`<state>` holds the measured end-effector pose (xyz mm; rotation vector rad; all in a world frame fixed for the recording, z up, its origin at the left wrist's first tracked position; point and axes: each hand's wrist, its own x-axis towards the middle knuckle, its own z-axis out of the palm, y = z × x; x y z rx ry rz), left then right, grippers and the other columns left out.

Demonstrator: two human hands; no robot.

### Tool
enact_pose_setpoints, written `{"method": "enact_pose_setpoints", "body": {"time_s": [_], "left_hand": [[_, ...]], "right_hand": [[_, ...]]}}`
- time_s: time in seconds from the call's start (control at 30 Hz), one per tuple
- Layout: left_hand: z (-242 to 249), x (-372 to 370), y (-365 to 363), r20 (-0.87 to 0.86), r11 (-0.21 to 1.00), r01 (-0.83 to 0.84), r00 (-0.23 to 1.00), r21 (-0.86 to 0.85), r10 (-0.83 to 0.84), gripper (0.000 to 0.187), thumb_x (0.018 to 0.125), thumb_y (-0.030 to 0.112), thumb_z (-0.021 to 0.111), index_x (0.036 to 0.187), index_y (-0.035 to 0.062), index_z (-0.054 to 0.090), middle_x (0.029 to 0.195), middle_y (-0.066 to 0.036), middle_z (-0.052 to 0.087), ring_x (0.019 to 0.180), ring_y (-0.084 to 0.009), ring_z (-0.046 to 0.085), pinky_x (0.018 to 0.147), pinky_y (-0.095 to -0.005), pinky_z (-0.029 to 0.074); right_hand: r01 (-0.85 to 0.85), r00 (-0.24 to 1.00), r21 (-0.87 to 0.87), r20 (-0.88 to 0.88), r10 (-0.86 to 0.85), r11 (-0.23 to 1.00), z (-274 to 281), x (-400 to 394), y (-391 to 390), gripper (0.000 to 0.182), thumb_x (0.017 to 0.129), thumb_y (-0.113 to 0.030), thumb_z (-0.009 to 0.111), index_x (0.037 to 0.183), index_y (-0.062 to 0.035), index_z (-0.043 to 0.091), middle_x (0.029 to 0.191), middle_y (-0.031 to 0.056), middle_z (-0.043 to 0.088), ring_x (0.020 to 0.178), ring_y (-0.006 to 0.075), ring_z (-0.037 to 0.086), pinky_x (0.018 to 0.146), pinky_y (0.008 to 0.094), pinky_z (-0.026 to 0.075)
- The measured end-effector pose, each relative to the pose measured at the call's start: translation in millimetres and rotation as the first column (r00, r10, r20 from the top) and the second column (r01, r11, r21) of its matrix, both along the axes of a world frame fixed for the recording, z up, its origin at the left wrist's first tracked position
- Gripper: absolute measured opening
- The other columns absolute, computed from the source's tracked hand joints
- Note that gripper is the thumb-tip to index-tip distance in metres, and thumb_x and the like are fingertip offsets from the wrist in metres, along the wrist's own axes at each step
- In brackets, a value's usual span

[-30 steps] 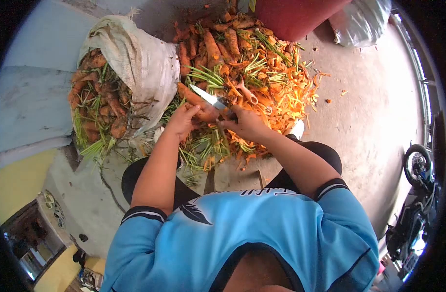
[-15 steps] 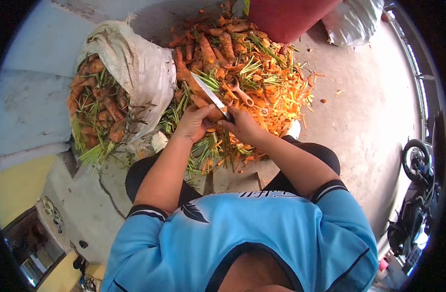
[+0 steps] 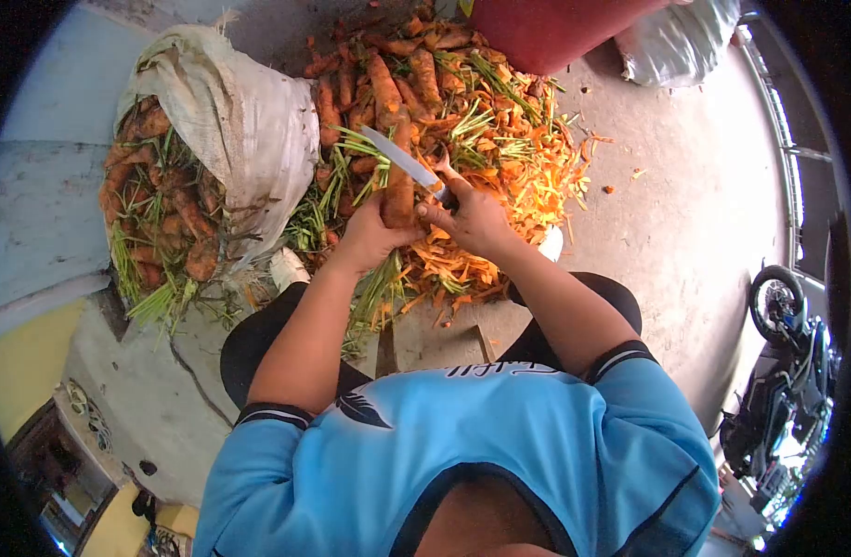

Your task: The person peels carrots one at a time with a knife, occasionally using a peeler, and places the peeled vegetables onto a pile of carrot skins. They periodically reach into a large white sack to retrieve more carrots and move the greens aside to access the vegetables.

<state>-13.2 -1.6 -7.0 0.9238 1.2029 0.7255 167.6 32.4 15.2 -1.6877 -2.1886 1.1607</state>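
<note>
My left hand [image 3: 368,238] grips a dirty orange carrot [image 3: 399,182] that points up and away from me. My right hand [image 3: 472,219] holds a knife [image 3: 402,160] by its dark handle, the steel blade slanting up to the left across the carrot. Both hands work over a heap of carrots [image 3: 416,84], green tops and bright orange peelings [image 3: 527,186] on the concrete floor.
An open white sack [image 3: 230,121] full of unpeeled carrots [image 3: 156,213] lies at the left. A red tub [image 3: 546,32] and a grey bag [image 3: 676,46] stand at the back. A parked motorcycle [image 3: 778,371] is at the right. My knees flank a floor gap.
The carrot in my left hand has swung from lying sideways to pointing upward. The knife blade has shifted up with it, and my view has drifted slightly.
</note>
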Motion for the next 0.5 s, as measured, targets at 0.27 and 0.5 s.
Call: {"method": "enact_pose_setpoints", "body": {"time_s": [0.27,0.5], "left_hand": [[2,10,-4,-0.246,0.989,0.100,0.967,0.113,-0.069,0.061,0.061,0.015,0.073,0.111,0.0006,0.042,0.099,-0.010,0.054,0.088,-0.0227,0.055,0.077,-0.0323,0.044],[24,25,-12,-0.693,0.931,0.156,0.710,0.329,0.126,0.042,0.070,0.019,0.064,0.102,-0.0015,0.046,0.092,-0.018,0.051,0.088,-0.0298,0.053,0.073,-0.0366,0.044]], "right_hand": [[-0.062,0.991,-0.167,0.108,0.081,0.984,9,-6,0,0.064,0.074,-0.060,0.048,0.101,-0.0019,0.054,0.089,0.0195,0.059,0.082,0.0316,0.058,0.068,0.0424,0.045],[-0.029,0.998,-0.204,0.056,0.041,0.979,3,-9,-3,0.052,0.080,-0.050,0.048,0.093,-0.0002,0.055,0.078,0.0197,0.060,0.077,0.0338,0.059,0.070,0.0423,0.045]]}}
